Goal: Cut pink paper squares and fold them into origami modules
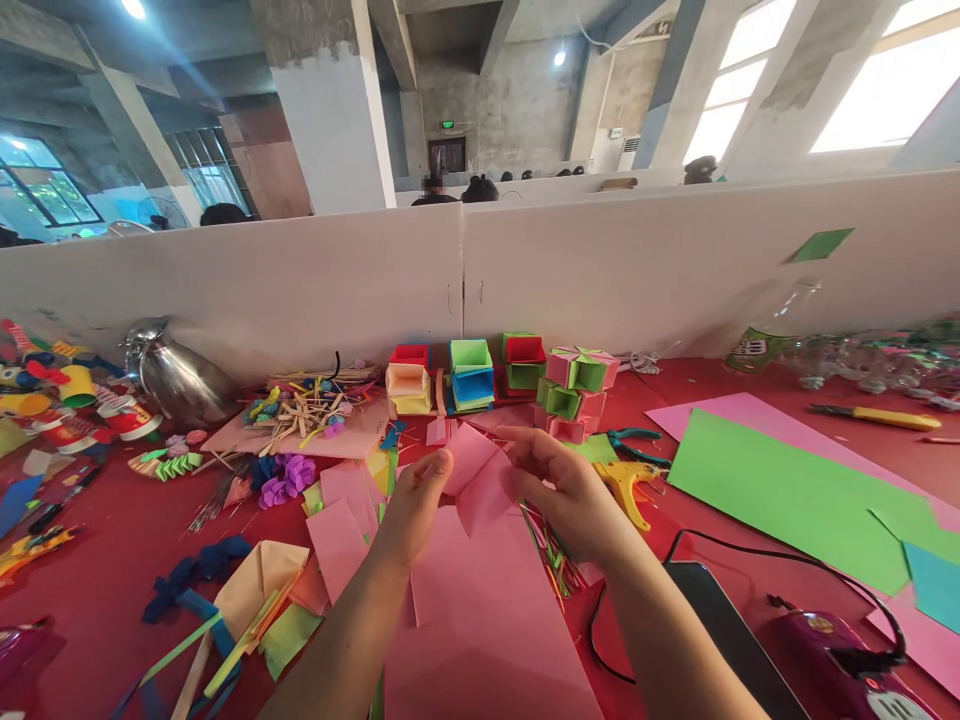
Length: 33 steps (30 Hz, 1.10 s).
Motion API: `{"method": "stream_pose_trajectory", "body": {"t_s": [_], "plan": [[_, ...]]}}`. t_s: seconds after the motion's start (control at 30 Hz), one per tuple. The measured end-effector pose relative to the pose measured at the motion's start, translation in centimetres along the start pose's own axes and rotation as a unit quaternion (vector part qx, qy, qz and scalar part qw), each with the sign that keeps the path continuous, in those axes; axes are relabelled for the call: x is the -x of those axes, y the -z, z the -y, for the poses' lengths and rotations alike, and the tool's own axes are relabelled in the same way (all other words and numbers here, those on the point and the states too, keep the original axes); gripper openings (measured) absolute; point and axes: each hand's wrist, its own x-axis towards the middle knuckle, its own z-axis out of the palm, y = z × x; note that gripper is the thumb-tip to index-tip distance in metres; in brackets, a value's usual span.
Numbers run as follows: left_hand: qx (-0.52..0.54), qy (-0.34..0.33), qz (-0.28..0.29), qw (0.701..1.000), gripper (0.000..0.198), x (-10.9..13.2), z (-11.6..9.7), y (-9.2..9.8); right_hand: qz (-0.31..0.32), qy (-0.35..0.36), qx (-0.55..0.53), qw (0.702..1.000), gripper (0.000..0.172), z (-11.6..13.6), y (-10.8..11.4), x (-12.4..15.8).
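Note:
Between my two hands is a folded piece of pink paper (487, 490), held up over the table with a crease across it. My left hand (418, 492) pinches its left edge, thumb on top. The fingers of my right hand (559, 485) are curled at its right side and grip that edge. Below lies a larger pink sheet (480, 630). Behind my hands stand stacked folded paper boxes: a red and peach stack (409, 380), a green and blue stack (471, 378), and a pink and green stack (576, 385).
Right of my hands lie a yellow glue gun (628, 488), teal-handled pliers (634, 443), a green sheet (780, 500), a black phone (727, 630) and a cable. Leftward are wooden sticks (300, 425), purple paper flowers (289, 482) and a metal jug (176, 375). A white partition (337, 280) runs behind.

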Motion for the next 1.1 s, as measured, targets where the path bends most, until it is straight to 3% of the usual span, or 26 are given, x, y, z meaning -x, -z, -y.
{"method": "stream_pose_trajectory", "body": {"t_s": [0.1,0.27,0.43,0.6,0.73,0.9,1.03,1.1], "plan": [[-0.105,-0.019,-0.003,0.994,0.045,0.0,0.0,0.4,-0.023,0.019,0.070,0.997,0.037,0.0,0.2,0.2],[-0.135,-0.018,0.116,0.984,0.032,0.2,-0.8,0.2,-0.029,0.076,0.159,0.984,0.042,0.6,0.9,0.7],[-0.174,-0.100,0.062,0.978,0.044,0.4,-0.6,-0.5,0.041,0.092,0.195,0.976,0.036,1.5,0.8,1.4],[-0.231,-0.075,0.129,0.962,0.025,0.9,-0.9,-0.8,0.044,0.111,0.207,0.971,0.029,2.2,0.4,1.7],[-0.178,-0.042,0.131,0.974,0.030,0.9,-1.1,-0.6,0.012,0.154,0.202,0.967,0.029,2.1,0.3,1.7],[-0.112,0.016,0.130,0.985,0.032,0.7,-0.9,-0.3,-0.086,0.227,0.249,0.937,0.031,1.3,0.0,1.3],[-0.042,0.028,0.066,0.997,0.037,0.4,-0.7,-0.3,-0.176,0.278,0.344,0.880,0.023,0.9,-0.5,0.9],[-0.010,0.023,0.036,0.999,0.038,0.3,-0.8,-0.3,-0.155,0.295,0.350,0.875,0.022,1.0,-0.7,0.7]]}}
